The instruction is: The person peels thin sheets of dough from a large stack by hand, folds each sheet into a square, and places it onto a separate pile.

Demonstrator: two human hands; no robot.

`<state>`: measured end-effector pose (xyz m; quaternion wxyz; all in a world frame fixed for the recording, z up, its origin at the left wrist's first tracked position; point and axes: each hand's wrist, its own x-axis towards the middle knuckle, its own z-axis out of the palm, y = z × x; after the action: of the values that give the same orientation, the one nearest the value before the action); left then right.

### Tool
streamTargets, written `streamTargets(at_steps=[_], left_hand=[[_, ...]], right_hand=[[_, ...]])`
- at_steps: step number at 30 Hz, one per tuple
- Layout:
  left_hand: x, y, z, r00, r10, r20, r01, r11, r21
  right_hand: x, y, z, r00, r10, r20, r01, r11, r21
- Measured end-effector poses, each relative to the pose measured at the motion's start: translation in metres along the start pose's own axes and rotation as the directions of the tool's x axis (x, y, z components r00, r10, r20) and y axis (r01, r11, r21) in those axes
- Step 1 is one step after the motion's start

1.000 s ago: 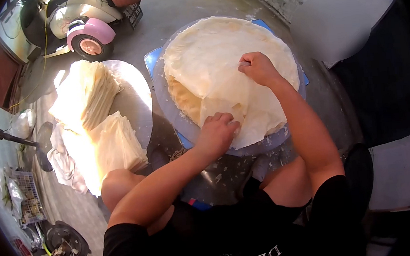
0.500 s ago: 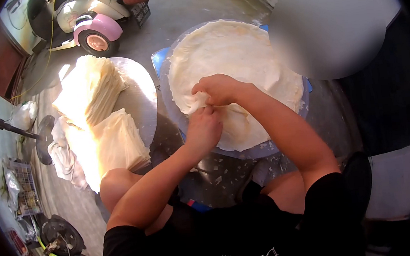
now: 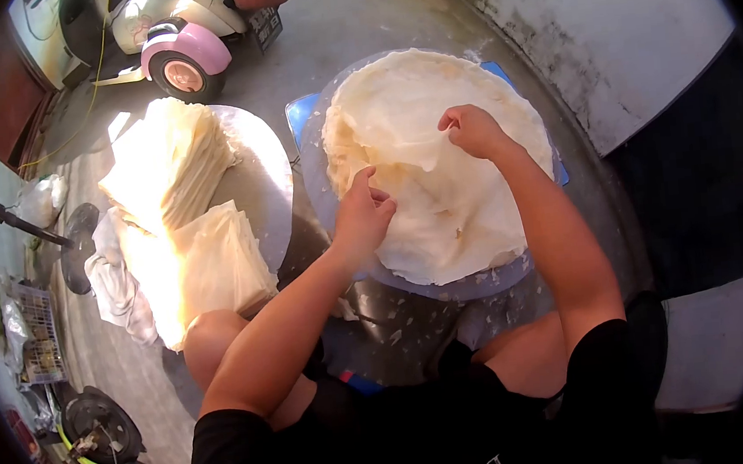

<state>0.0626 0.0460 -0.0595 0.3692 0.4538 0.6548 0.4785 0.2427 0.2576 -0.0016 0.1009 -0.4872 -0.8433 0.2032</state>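
A round stack of thin, pale dough sheets (image 3: 467, 215) lies on a round grey board (image 3: 320, 197). Over it, my right hand (image 3: 473, 131) is closed in a pinch at the edge of the top thin dough sheet (image 3: 397, 119), which is partly lifted and wrinkled. My left hand (image 3: 364, 217) is at the stack's left side, index finger stretched out and thumb apart from it. Its fingertip is close to the raised sheet; whether they touch is hard to see. To the left, folded thin sheets stand in a tall pile (image 3: 175, 161) and a lower pile (image 3: 224, 258).
Another round board (image 3: 264, 166) is under the piles, with a white cloth (image 3: 118, 285) beside them. A scooter with a pink wheel guard (image 3: 188, 49) stands behind. A pole with a round base (image 3: 81, 248) and a wire basket (image 3: 42, 336) are at left. A wall (image 3: 585, 45) runs along the right.
My hands were together at the stack's left edge, gathering a crumpled bit of sheet. They have separated: the right moved right across the stack, and a loose sheet now spreads over the top.
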Motion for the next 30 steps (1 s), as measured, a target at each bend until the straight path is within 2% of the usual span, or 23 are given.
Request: streamTargets(at_steps=[2,3,5,8,9,10,11,12,13,14,15,16,17,18,19,20,21,22,23,25,26,29,30], left_hand=[[0.004,0.000,0.000,1.000,0.005,-0.025,-0.005,1.000,0.024],[0.004,0.003,0.001,1.000,0.010,-0.026,-0.010,0.999,0.033],[0.005,0.003,0.000,0.999,0.016,-0.027,-0.015,0.999,0.045],[0.008,0.001,0.000,0.994,0.093,-0.053,-0.089,0.993,0.082],[0.010,0.003,0.000,0.979,0.136,-0.150,-0.115,0.983,0.144],[0.012,0.005,-0.001,0.953,0.183,-0.243,-0.133,0.969,0.208],[0.018,-0.001,0.000,0.953,0.183,-0.243,-0.133,0.969,0.208],[0.027,-0.004,-0.001,0.887,0.321,-0.332,-0.189,0.908,0.373],[0.034,-0.008,-0.003,0.796,0.463,-0.389,-0.216,0.819,0.532],[0.041,-0.012,-0.006,0.796,0.464,-0.389,-0.216,0.818,0.533],[0.046,-0.005,-0.011,0.904,0.267,-0.333,-0.161,0.936,0.313],[0.051,-0.001,-0.014,0.973,0.077,-0.218,-0.060,0.995,0.086],[0.054,0.000,-0.015,0.974,0.081,-0.211,-0.065,0.995,0.082],[0.056,-0.001,-0.018,0.979,0.017,-0.201,-0.014,1.000,0.019],[0.057,-0.001,-0.022,0.980,-0.047,-0.191,0.040,0.998,-0.042],[0.057,-0.001,-0.025,0.980,-0.047,-0.193,0.039,0.998,-0.041],[0.055,0.001,-0.031,0.972,-0.114,-0.206,0.107,0.993,-0.044],[0.054,0.002,-0.036,0.958,-0.181,-0.221,0.174,0.984,-0.048],[0.054,-0.001,-0.040,0.957,-0.181,-0.228,0.176,0.983,-0.045],[0.055,-0.005,-0.045,0.943,-0.265,-0.202,0.248,0.963,-0.106],[0.056,-0.006,-0.048,0.943,-0.262,-0.203,0.246,0.964,-0.104],[0.058,-0.005,-0.047,0.942,-0.270,-0.201,0.273,0.962,-0.015],[0.053,-0.001,-0.044,0.953,-0.084,-0.292,0.142,0.973,0.183]], right_hand=[[0.000,0.002,0.021,0.951,-0.308,-0.041,0.308,0.951,-0.012],[-0.004,-0.006,0.025,0.950,-0.309,-0.041,0.309,0.951,-0.010],[-0.009,-0.033,0.030,0.821,-0.565,0.082,0.565,0.825,0.026],[-0.007,-0.063,0.040,0.791,-0.592,0.156,0.608,0.790,-0.085],[-0.003,-0.070,0.046,0.814,-0.571,0.108,0.581,0.793,-0.184],[-0.003,-0.072,0.045,0.814,-0.571,0.107,0.580,0.793,-0.184],[-0.005,-0.072,0.044,0.858,-0.507,0.078,0.511,0.859,-0.031],[-0.007,-0.079,0.039,0.896,-0.439,0.063,0.430,0.894,0.124],[-0.007,-0.084,0.036,0.895,-0.442,0.063,0.432,0.893,0.126],[-0.008,-0.089,0.032,0.871,-0.486,0.068,0.477,0.871,0.117],[-0.008,-0.090,0.030,0.847,-0.526,0.071,0.518,0.849,0.107],[-0.007,-0.090,0.027,0.851,-0.521,0.067,0.513,0.852,0.102],[-0.005,-0.089,0.025,0.854,-0.517,0.057,0.508,0.853,0.122],[-0.003,-0.088,0.022,0.856,-0.515,0.049,0.504,0.852,0.143],[0.005,-0.080,0.017,0.894,-0.448,0.016,0.442,0.887,0.133],[0.014,-0.067,0.010,0.925,-0.381,-0.017,0.380,0.916,0.126],[0.028,-0.044,0.008,0.942,-0.313,-0.121,0.332,0.923,0.196],[0.038,-0.022,0.005,0.975,-0.151,-0.166,0.194,0.939,0.285],[0.041,-0.005,0.002,0.973,0.029,-0.230,0.082,0.885,0.458],[0.034,0.018,-0.009,0.970,0.174,-0.168,-0.057,0.839,0.542],[0.032,0.022,-0.006,0.970,0.174,-0.170,-0.055,0.838,0.543],[0.022,0.022,-0.003,0.993,0.117,0.004,-0.098,0.816,0.569],[0.020,0.013,-0.005,0.992,0.123,0.001,-0.101,0.814,0.572]])
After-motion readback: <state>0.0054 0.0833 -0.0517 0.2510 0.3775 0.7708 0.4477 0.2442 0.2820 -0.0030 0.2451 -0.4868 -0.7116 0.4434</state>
